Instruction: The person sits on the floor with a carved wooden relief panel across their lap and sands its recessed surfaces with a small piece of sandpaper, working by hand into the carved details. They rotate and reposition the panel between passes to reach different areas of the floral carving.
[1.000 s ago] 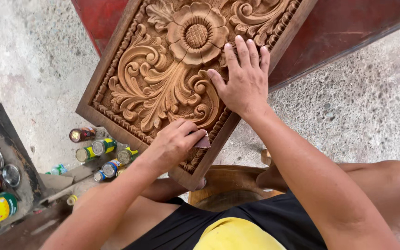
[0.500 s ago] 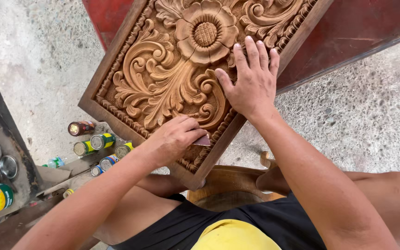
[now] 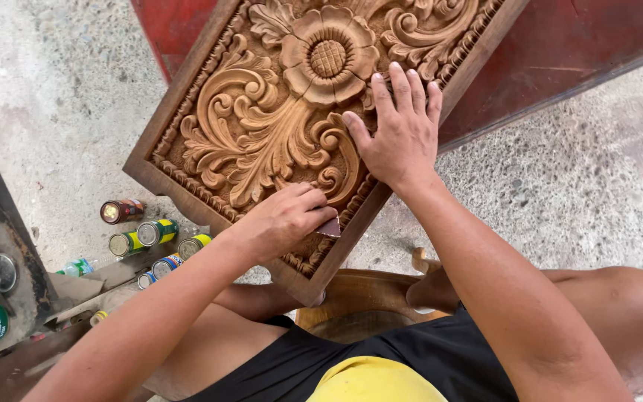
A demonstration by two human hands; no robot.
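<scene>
Rough concrete floor (image 3: 53,97) below me; the carved wooden panel (image 3: 277,126) leans across my lap. My right hand (image 3: 403,134) lies spread flat, steadying it. My left hand (image 3: 284,219) pinches a scrap of sandpaper (image 3: 329,227) at the lower border; I'd keep strokes short, following the carved grooves

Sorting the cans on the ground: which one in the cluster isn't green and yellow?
The dark reddish-brown can, farthest left, lying apart from the green-and-yellow cans beside it.

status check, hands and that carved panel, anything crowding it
Left hand pinching small sandpaper piece against carved wooden panel near its lower edge. Right hand flat on carving, fingers spread. Cans lie on ground left, apart from panel.
</scene>
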